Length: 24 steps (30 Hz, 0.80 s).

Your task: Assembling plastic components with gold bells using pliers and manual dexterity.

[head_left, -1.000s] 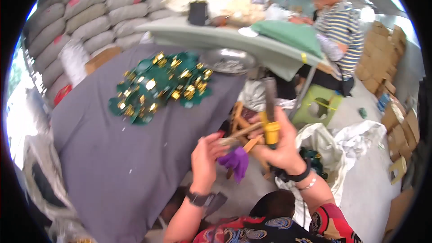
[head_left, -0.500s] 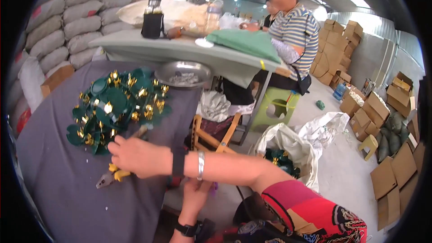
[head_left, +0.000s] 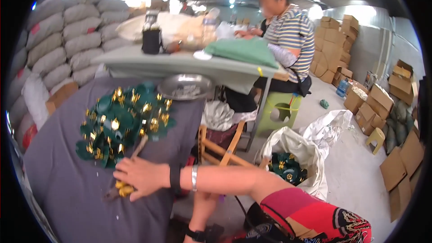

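Note:
My right hand (head_left: 143, 176) reaches across the grey-covered table and lies over a tool with yellow parts (head_left: 124, 188). Thumb and fingers are apart, so the hand looks open. Beside its fingertips a wooden handle (head_left: 140, 146) runs toward a pile of dark green pieces with shiny gold fittings (head_left: 116, 123). Whether the handle and yellow parts belong to one tool, I cannot tell. My left hand (head_left: 208, 201) is low by the table's edge, beneath the right forearm, which hides its fingers.
A metal bowl with small silvery pieces (head_left: 164, 91) sits at the table's far edge. To the right, a white sack (head_left: 316, 182) contains more green-and-gold pieces. Wooden folding legs (head_left: 230, 146) stand near the arm. A co-worker (head_left: 292, 31) sits at the far table.
My right hand has shifted toward me over the yellow parts, its fingers straighter. My left hand is now more covered by the right forearm. The view has tilted slightly upward.

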Tool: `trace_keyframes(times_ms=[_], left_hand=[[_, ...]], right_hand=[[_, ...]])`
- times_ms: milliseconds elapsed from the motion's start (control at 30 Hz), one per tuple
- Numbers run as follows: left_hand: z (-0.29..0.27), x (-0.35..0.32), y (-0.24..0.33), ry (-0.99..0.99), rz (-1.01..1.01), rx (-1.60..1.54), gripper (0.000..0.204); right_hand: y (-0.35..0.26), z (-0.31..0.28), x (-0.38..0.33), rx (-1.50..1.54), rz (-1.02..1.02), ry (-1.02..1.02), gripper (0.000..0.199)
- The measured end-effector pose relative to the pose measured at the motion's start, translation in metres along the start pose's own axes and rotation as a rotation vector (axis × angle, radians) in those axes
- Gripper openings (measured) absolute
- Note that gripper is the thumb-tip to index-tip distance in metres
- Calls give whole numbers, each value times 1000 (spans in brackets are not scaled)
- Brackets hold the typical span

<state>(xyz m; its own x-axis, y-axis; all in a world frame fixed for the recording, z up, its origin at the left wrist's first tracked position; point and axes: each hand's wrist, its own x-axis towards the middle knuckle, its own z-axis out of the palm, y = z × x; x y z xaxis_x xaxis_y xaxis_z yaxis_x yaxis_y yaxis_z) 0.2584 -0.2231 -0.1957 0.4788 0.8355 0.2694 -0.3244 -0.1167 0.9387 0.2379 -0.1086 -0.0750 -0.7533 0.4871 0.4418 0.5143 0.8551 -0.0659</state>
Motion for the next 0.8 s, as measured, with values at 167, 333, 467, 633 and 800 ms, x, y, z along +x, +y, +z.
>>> trace_keyframes(times_ms=[167,333,467,633,800], left_hand=[[-8,7,26,94,-120,-71,22],[-6,24,50,289,-148,-528,48],[14,24,60,-134,-203,-1111,62],[18,16,33,-172,-360,-922,60],[9,13,7,-189,-512,-931,47]], right_hand=[[12,-112,-12,184,191,296,43],[-13,-243,-96,-365,4,930,42],[-43,-78,-167,-39,154,205,53],[-42,-61,-223,-4,174,6,53],[-52,-63,-238,-117,246,47,53]])
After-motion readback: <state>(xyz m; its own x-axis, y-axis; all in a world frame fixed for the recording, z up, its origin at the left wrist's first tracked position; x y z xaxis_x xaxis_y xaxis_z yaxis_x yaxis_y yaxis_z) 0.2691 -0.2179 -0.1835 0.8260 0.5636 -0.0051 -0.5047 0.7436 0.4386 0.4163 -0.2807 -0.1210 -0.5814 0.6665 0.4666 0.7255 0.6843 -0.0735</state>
